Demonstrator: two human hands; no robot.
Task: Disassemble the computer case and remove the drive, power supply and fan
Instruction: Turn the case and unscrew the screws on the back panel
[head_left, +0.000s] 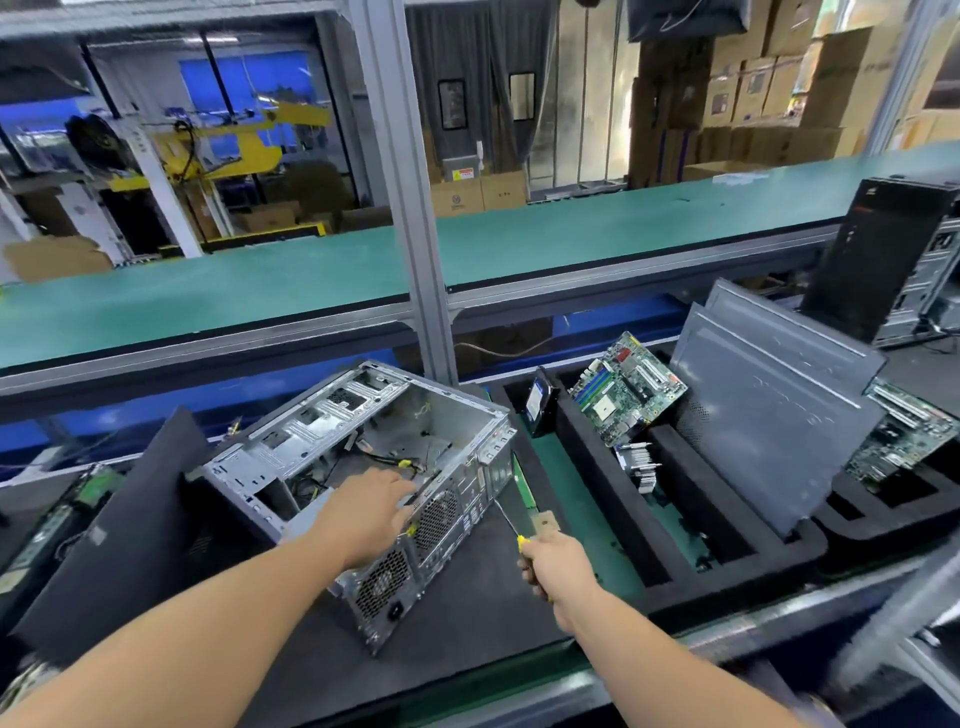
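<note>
Most of the teardown appears complete. The case (363, 467) lies on its side on the worktop (483, 587), side panel off, interior open to view. The main bay is stripped to bare metal; only loose cables (400, 460) with yellow connectors remain on its floor. The motherboard is out: one board (626, 389) stands in the foam tray (727, 577) to the right, next to a heatsink (641, 462). A drive (537, 402) stands upright at the tray's left end, so drive removal is judged done. Grey panels (769, 410) lean in the tray's rear slots.

Remaining, as judged: the rear fan grille (436, 517) and the power supply grille (382, 582) are both visible on the case's back face; the power supply socket shows in its corner, so that unit seems fitted. Whether the fan sits behind its grille cannot be told.

The left hand (371, 512) rests on the case's rear edge, fingers curled over the rim at the fan grille. The right hand (558, 569) grips a yellow-handled screwdriver (511, 525), tip angled toward the back face, just beside it.
</note>
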